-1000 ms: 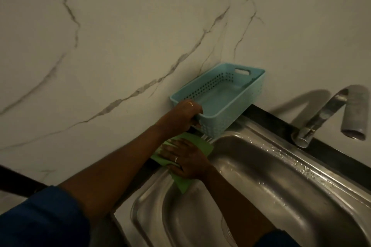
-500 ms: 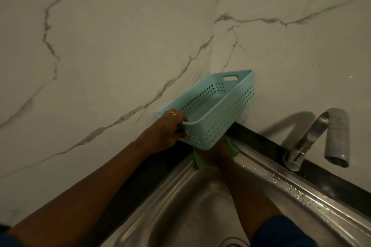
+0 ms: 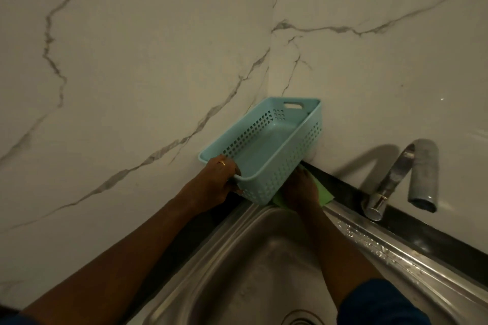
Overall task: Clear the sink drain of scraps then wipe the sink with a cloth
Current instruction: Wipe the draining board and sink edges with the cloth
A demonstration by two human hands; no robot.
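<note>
Tilting empty blue basket [image 3: 266, 148], left hand [image 3: 215, 182] gripping rim

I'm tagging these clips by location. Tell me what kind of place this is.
Most likely a home kitchen, at the sink corner. A stainless steel sink sits under a metal tap against marble-patterned wall tiles, and a hand presses a green cloth beside a lifted blue basket.

Brushed steel sink [image 3: 264, 266], perforated plastic basket [image 3: 298, 161], glossy marble wall [image 3: 148, 66].
</note>
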